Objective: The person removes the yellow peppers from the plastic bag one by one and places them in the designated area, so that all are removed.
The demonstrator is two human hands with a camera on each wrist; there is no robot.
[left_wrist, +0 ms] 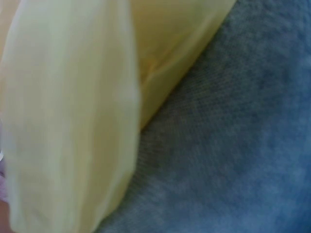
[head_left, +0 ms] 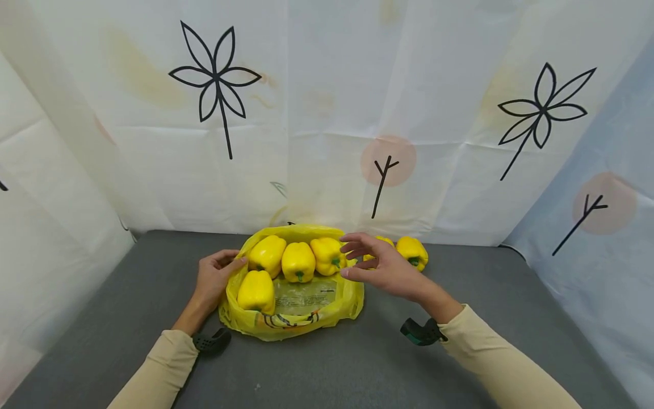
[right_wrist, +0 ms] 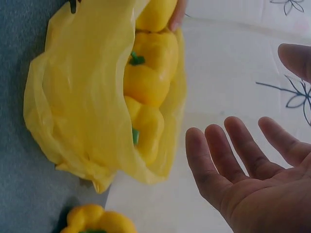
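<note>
A yellow plastic bag (head_left: 327, 324) lies with its mouth open on the table. Inside it sit several yellow bell peppers (head_left: 298, 262), mostly along the back and left. My left hand (head_left: 212, 281) pinches the bag's left rim between thumb and fingers; the left wrist view shows only blurred yellow plastic (left_wrist: 73, 116) over grey cloth. Above the bag's right edge hovers my right hand (head_left: 390, 270), fingers spread and slightly bent, holding nothing. In the right wrist view its palm (right_wrist: 262, 204) is empty and apart from the bag.
Two more bell peppers stand outside the bag at the back right, one pepper (head_left: 411, 253) plainly visible and the other partly behind my right hand. The grey table (head_left: 490, 318) meets a white printed sheet (head_left: 327, 113) at its back edge.
</note>
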